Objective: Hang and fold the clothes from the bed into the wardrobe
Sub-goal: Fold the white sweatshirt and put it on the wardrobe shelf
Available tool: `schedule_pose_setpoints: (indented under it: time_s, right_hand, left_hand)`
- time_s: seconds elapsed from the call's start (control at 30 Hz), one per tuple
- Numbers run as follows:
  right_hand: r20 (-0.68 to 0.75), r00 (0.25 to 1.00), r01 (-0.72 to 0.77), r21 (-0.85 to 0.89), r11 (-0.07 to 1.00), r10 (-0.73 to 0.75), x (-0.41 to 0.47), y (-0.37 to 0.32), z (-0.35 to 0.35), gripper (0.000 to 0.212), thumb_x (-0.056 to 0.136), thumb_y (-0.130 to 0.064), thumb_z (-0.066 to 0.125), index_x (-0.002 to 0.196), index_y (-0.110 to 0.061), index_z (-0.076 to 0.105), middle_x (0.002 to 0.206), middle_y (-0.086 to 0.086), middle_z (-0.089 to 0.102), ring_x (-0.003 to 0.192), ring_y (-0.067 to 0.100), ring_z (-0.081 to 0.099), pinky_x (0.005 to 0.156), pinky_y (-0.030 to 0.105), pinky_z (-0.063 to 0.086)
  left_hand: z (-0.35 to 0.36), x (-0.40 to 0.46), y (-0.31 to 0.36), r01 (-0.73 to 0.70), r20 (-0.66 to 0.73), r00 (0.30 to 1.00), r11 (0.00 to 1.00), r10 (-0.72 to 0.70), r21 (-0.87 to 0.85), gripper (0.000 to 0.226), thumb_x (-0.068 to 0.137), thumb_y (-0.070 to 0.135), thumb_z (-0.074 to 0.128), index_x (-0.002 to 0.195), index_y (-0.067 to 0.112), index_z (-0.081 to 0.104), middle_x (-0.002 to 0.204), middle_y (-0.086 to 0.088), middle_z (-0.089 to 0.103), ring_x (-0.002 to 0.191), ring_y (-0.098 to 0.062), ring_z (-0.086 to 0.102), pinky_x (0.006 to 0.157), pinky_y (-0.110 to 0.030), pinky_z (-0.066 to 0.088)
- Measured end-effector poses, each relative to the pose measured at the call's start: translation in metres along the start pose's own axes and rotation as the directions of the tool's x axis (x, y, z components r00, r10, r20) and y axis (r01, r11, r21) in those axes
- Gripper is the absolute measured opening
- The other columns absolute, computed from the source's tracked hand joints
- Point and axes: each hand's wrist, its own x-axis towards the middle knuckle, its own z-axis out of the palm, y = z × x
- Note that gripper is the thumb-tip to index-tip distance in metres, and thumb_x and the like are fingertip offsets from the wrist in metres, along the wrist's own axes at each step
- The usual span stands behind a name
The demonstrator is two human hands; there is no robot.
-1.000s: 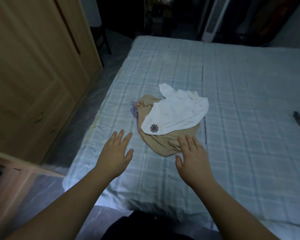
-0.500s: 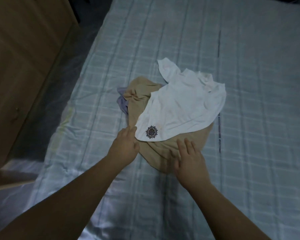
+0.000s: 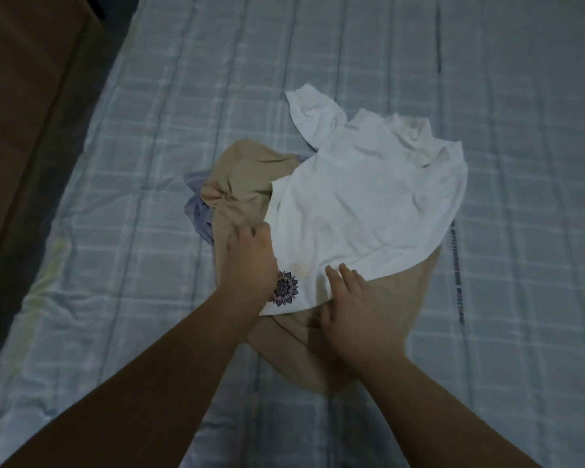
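Note:
A small pile of clothes lies in the middle of the bed (image 3: 149, 136). On top is a white shirt (image 3: 368, 204) with a dark flower print near its hem. Under it lies a tan garment (image 3: 244, 173), and a lilac cloth (image 3: 196, 211) peeks out at the pile's left. My left hand (image 3: 250, 261) sits at the shirt's left edge, fingers curled shut where white and tan cloth meet. My right hand (image 3: 352, 309) rests flat on the tan garment, fingertips touching the shirt's hem.
The bed has a pale blue checked sheet. The wooden wardrobe (image 3: 21, 79) stands at the left, with a narrow dark strip of floor (image 3: 31, 211) between it and the bed's edge.
Both hands moved forward from the bare sheet onto the pile. My left hand went from spread to curled at the shirt's edge. The view came closer and tilted down.

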Motion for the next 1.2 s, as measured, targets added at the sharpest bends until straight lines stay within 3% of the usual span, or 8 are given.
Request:
schedule_pose_setpoints:
  time_s: [0.17, 0.3, 0.5, 0.7, 0.83, 0.97, 1.1, 1.2]
  right_hand:
    - [0.068, 0.997, 0.034, 0.102, 0.994, -0.041, -0.006, -0.008, 0.006, 0.063, 0.084, -0.028, 0.051, 0.145, -0.016, 0.043, 0.150, 0.008, 0.044, 0.139, 0.028, 0.040, 0.116, 0.041, 0.030]
    - [0.069, 0.991, 0.092, 0.239, 0.967, -0.112, -0.017, -0.019, -0.002, 0.061, 0.086, -0.021, 0.055, 0.146, -0.015, 0.042, 0.151, 0.009, 0.042, 0.140, 0.024, 0.037, 0.118, 0.036, 0.027]
    - [-0.088, 0.970, 0.241, 0.352, 0.904, -0.225, -0.023, -0.034, -0.053, 0.063, 0.081, -0.024, 0.039, 0.143, -0.015, 0.047, 0.148, 0.008, 0.044, 0.138, 0.019, 0.037, 0.116, 0.024, 0.021]
    - [-0.227, 0.902, 0.426, 0.326, 0.844, -0.367, -0.028, -0.019, -0.096, 0.051, 0.085, -0.025, 0.037, 0.129, -0.012, 0.060, 0.132, 0.008, 0.058, 0.125, 0.020, 0.048, 0.111, 0.013, 0.022]
    - [-0.201, 0.892, 0.452, 0.344, 0.823, -0.406, -0.071, -0.003, -0.105, 0.041, 0.089, -0.021, 0.046, 0.127, -0.015, 0.060, 0.117, 0.005, 0.064, 0.108, 0.021, 0.057, 0.100, 0.024, 0.039]
    - [-0.159, 0.893, 0.449, 0.394, 0.802, -0.422, -0.136, 0.021, -0.135, 0.047, 0.091, -0.016, 0.052, 0.138, -0.018, 0.051, 0.121, 0.002, 0.059, 0.109, 0.018, 0.053, 0.096, 0.032, 0.044]
    - [-0.095, 0.840, 0.530, 0.356, 0.769, -0.535, -0.194, 0.041, -0.187, 0.032, 0.086, -0.022, 0.045, 0.109, -0.021, 0.067, 0.102, -0.002, 0.063, 0.097, 0.020, 0.057, 0.087, 0.034, 0.046]
    - [-0.119, 0.803, 0.583, 0.361, 0.728, -0.584, -0.219, 0.047, -0.224, 0.034, 0.081, -0.030, 0.038, 0.092, -0.023, 0.070, 0.094, -0.005, 0.065, 0.091, 0.017, 0.058, 0.084, 0.036, 0.048]
  left_hand:
    - [0.002, -0.039, -0.010, 0.203, 0.181, 0.970, 0.950, -0.162, -0.235, 0.052, 0.085, 0.032, 0.068, 0.127, 0.010, 0.044, 0.106, -0.004, 0.058, 0.094, -0.026, 0.058, 0.082, -0.038, 0.049]
    - [-0.004, -0.072, -0.025, 0.201, 0.340, 0.940, 0.860, -0.034, -0.470, 0.057, 0.071, 0.054, 0.066, 0.116, 0.018, 0.065, 0.106, 0.006, 0.069, 0.097, -0.016, 0.066, 0.078, -0.032, 0.051]
    - [-0.035, -0.110, -0.006, -0.030, 0.104, 0.988, 0.803, 0.114, -0.596, 0.008, 0.088, 0.034, 0.051, 0.092, 0.038, 0.057, 0.084, 0.017, 0.062, 0.082, 0.000, 0.059, 0.073, -0.014, 0.042]
    - [-0.061, -0.155, 0.024, -0.307, -0.260, 0.945, 0.805, 0.197, -0.507, 0.018, 0.083, 0.024, 0.052, 0.079, 0.008, 0.060, 0.080, 0.002, 0.058, 0.080, -0.003, 0.055, 0.073, -0.017, 0.042]
    - [-0.074, -0.198, 0.053, -0.240, -0.367, 0.930, 0.794, 0.022, -0.559, 0.012, 0.081, 0.014, 0.066, 0.086, 0.022, 0.059, 0.093, 0.013, 0.050, 0.090, 0.013, 0.052, 0.079, -0.003, 0.035]
    - [-0.097, -0.256, 0.108, -0.112, -0.344, 0.928, 0.774, -0.142, -0.623, 0.018, 0.085, 0.008, 0.071, 0.092, 0.021, 0.061, 0.101, 0.011, 0.057, 0.095, -0.003, 0.056, 0.082, -0.007, 0.038]
    - [-0.136, -0.311, 0.156, -0.035, -0.318, 0.924, 0.782, -0.212, -0.622, 0.017, 0.090, 0.011, 0.066, 0.098, 0.024, 0.061, 0.107, 0.006, 0.062, 0.103, -0.014, 0.059, 0.093, -0.033, 0.046]
    - [-0.174, -0.350, 0.173, -0.037, -0.324, 0.936, 0.877, -0.137, -0.479, 0.014, 0.090, 0.012, 0.062, 0.101, 0.019, 0.067, 0.108, 0.005, 0.070, 0.100, -0.012, 0.063, 0.090, -0.031, 0.049]
